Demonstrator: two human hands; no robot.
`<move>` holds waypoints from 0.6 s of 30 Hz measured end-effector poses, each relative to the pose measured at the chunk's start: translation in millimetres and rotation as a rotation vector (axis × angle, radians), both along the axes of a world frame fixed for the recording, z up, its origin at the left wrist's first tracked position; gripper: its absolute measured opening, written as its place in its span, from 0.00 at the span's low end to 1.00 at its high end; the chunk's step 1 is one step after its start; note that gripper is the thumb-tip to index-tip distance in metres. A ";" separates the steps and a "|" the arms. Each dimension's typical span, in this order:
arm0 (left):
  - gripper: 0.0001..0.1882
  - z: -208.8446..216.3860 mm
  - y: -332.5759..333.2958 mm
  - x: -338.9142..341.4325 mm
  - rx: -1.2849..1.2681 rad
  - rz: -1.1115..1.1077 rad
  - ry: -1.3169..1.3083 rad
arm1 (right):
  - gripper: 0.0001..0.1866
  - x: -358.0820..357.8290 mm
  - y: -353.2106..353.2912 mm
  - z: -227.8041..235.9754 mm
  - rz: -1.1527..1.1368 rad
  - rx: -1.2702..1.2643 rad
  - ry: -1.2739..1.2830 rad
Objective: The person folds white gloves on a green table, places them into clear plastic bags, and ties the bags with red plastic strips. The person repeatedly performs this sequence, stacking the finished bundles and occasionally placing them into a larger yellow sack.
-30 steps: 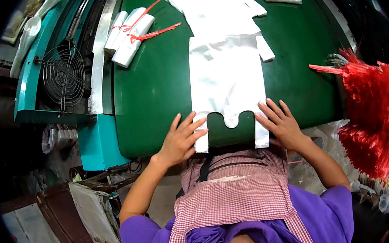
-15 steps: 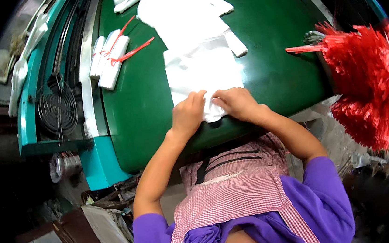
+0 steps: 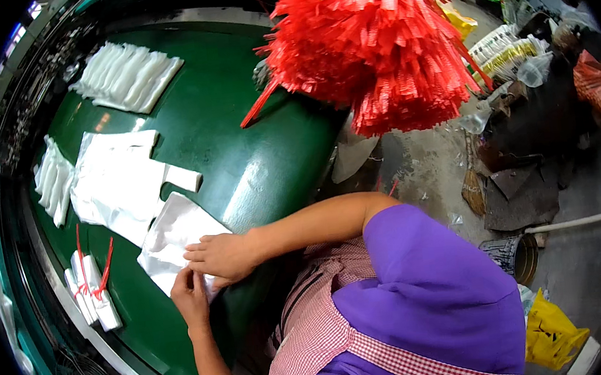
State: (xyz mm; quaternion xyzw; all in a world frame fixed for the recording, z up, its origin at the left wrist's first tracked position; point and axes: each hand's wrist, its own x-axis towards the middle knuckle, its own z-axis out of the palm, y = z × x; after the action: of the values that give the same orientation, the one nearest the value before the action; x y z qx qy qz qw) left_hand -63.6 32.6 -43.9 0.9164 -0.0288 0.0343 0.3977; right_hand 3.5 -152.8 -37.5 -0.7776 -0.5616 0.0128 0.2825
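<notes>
Three rolls (image 3: 108, 312), two pleated stacks (image 3: 129, 79) and one loose pile (image 3: 113, 180) lie on the surface (image 3: 275, 146); by its near edge, one bag (image 3: 175, 236), the left hand (image 3: 192, 298) pinching it narrowly, the right hand (image 3: 227, 257) flat across it.

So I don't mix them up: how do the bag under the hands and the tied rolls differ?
The bag lies spread wide; the tied rolls are wound narrow. Left hand and right hand touch the bag; neither touches the tied rolls. Red strips bind the tied rolls; none shows on the bag. Both are white, on the green surface.
</notes>
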 end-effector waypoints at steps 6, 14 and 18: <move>0.22 18.2 -25.7 -50.6 0.644 -0.181 -0.354 | 0.28 -14.5 -14.2 -31.4 -0.053 0.102 -0.118; 0.18 15.1 -2.5 -21.7 0.489 -0.120 -0.104 | 0.28 -65.0 -38.6 -17.8 -0.241 0.332 1.586; 0.22 24.4 6.4 -46.7 0.199 -0.367 -0.048 | 0.26 -11.0 -24.0 -27.2 -0.051 0.959 1.940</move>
State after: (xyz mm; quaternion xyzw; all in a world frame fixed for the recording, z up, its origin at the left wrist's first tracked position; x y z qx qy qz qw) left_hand -110.2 39.0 -19.6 0.9295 -0.2079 -0.0200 0.3040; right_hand -7.5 -176.8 -64.7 -0.2561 -0.0289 0.3958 0.8814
